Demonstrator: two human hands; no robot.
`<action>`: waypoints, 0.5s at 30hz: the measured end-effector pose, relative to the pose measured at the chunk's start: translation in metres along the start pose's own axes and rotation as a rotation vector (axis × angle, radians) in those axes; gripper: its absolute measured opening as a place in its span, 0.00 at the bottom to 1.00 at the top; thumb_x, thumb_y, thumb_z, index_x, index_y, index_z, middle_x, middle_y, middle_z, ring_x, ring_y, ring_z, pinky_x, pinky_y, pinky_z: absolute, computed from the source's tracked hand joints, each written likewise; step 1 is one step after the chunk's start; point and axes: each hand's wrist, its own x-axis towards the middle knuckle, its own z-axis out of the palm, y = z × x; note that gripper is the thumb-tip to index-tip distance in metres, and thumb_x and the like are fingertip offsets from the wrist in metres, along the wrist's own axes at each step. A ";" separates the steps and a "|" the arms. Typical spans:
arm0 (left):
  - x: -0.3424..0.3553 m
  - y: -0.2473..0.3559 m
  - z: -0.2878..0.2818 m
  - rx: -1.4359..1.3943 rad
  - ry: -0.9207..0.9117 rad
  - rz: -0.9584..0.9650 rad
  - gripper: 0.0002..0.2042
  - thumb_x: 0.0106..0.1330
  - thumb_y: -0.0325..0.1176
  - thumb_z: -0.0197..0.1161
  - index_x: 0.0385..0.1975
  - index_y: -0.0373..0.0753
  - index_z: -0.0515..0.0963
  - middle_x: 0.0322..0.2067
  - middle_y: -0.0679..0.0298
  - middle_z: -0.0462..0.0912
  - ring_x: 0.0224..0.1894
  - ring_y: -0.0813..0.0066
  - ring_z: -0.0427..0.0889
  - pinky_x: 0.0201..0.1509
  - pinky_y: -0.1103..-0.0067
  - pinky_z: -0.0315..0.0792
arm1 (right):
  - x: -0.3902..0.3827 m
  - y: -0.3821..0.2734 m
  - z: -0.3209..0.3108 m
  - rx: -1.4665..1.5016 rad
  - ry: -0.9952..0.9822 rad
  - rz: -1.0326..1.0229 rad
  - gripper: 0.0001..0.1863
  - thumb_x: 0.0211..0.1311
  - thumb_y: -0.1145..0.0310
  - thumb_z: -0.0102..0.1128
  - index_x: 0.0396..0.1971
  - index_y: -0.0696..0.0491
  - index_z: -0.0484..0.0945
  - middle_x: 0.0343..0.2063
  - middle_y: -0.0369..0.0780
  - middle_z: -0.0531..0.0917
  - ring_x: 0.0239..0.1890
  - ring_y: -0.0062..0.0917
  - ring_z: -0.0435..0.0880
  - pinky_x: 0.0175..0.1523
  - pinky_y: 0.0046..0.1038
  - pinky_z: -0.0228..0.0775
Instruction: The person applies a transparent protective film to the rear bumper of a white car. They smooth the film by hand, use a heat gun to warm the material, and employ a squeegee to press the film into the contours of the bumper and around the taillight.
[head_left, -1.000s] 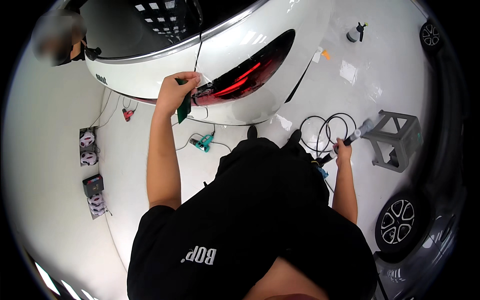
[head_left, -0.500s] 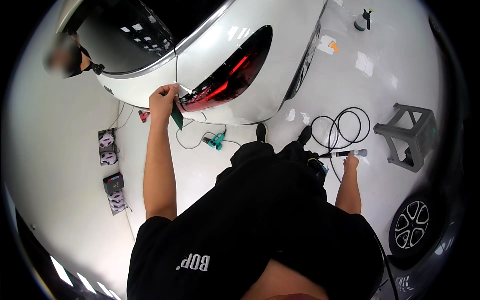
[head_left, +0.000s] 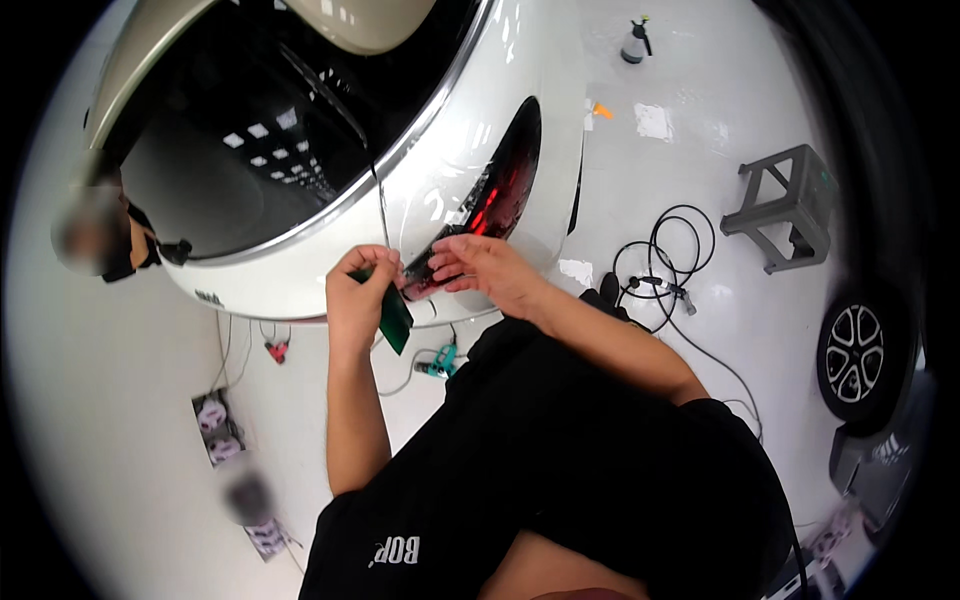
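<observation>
My left hand (head_left: 365, 280) is closed on a dark green squeegee (head_left: 396, 325), its fingertips pinched at the white car's (head_left: 430, 170) body seam beside the tail light, on what looks like clear film. My right hand (head_left: 480, 265) is open, fingers slightly curled and apart, over the lower end of the red and black tail light (head_left: 505, 180), just right of my left hand. The glossy dark rear window (head_left: 250, 175) is above and left of both hands. A black and silver hose-ended tool (head_left: 676, 295) is down among the cable coils at the right.
A co-worker (head_left: 135, 240) is at the left by the car. A grey stool (head_left: 790, 200), a spray bottle (head_left: 634, 42), an orange scraper (head_left: 602, 110) and black hose (head_left: 720, 360) are at the right, with a dark car's wheel (head_left: 855, 355). Heat guns (head_left: 436, 362) and cords lie below the bumper.
My right hand has let go of the hose-ended tool and risen leftward to the tail light, opening. My left hand stays on the squeegee at the seam. The view has turned.
</observation>
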 end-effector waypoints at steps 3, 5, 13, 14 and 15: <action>0.015 0.005 -0.017 0.142 -0.148 0.004 0.05 0.69 0.28 0.67 0.36 0.34 0.80 0.28 0.66 0.83 0.29 0.81 0.80 0.35 0.84 0.73 | 0.013 0.019 0.021 0.108 0.073 -0.100 0.14 0.77 0.62 0.60 0.50 0.57 0.82 0.40 0.38 0.85 0.40 0.21 0.84 0.47 0.24 0.79; 0.028 0.001 -0.024 0.196 -0.202 0.048 0.07 0.68 0.30 0.69 0.38 0.33 0.81 0.28 0.66 0.83 0.30 0.82 0.79 0.37 0.84 0.71 | 0.018 0.029 0.024 -0.032 0.181 -0.105 0.10 0.74 0.64 0.65 0.43 0.55 0.84 0.33 0.33 0.85 0.33 0.17 0.82 0.42 0.21 0.77; 0.046 0.029 -0.017 0.420 -0.112 0.150 0.10 0.67 0.33 0.73 0.35 0.30 0.84 0.28 0.66 0.86 0.30 0.84 0.78 0.37 0.85 0.70 | 0.013 0.036 0.029 -0.114 0.210 -0.207 0.10 0.70 0.65 0.69 0.35 0.57 0.85 0.29 0.35 0.86 0.31 0.15 0.82 0.40 0.20 0.75; 0.044 0.031 -0.014 0.431 -0.116 0.151 0.10 0.67 0.33 0.73 0.35 0.30 0.84 0.28 0.66 0.86 0.30 0.84 0.78 0.37 0.85 0.70 | 0.011 0.035 0.028 -0.104 0.210 -0.211 0.10 0.70 0.65 0.69 0.35 0.57 0.85 0.29 0.35 0.86 0.31 0.15 0.82 0.40 0.20 0.75; 0.041 0.031 -0.011 0.419 -0.115 0.176 0.10 0.67 0.33 0.73 0.34 0.30 0.84 0.28 0.66 0.86 0.30 0.84 0.78 0.37 0.85 0.70 | 0.010 0.034 0.026 -0.120 0.206 -0.216 0.09 0.70 0.66 0.69 0.36 0.57 0.85 0.30 0.35 0.86 0.31 0.15 0.82 0.40 0.20 0.75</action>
